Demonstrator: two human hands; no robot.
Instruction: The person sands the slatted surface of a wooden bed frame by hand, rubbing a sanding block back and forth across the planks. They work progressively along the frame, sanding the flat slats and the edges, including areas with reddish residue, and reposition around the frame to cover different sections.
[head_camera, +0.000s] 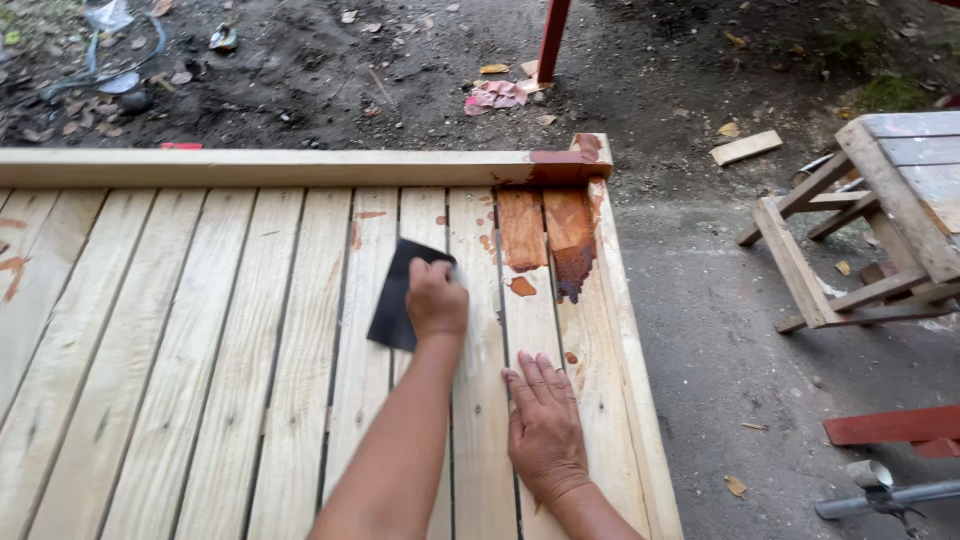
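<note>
The dark sheet of sandpaper (398, 292) lies on the pale slats of the wooden panel (200, 350), toward its far right corner, a little short of the raised far rail (270, 167). The left hand (437, 297) is curled closed over the sheet's right edge and presses it to the wood, fingers tucked under. The right hand (543, 420) holds nothing: it lies flat and open, fingers spread, on the slats nearer the right edge of the panel, just beside the left forearm. Beyond the sandpaper, in the far right corner, a patch of reddish-brown stain (548, 235) covers the slat ends and part of the rail. Off the right edge, on the bare ground, stands a weathered wooden bench (880, 220); a red post (553, 38) rises beyond the far rail.
</note>
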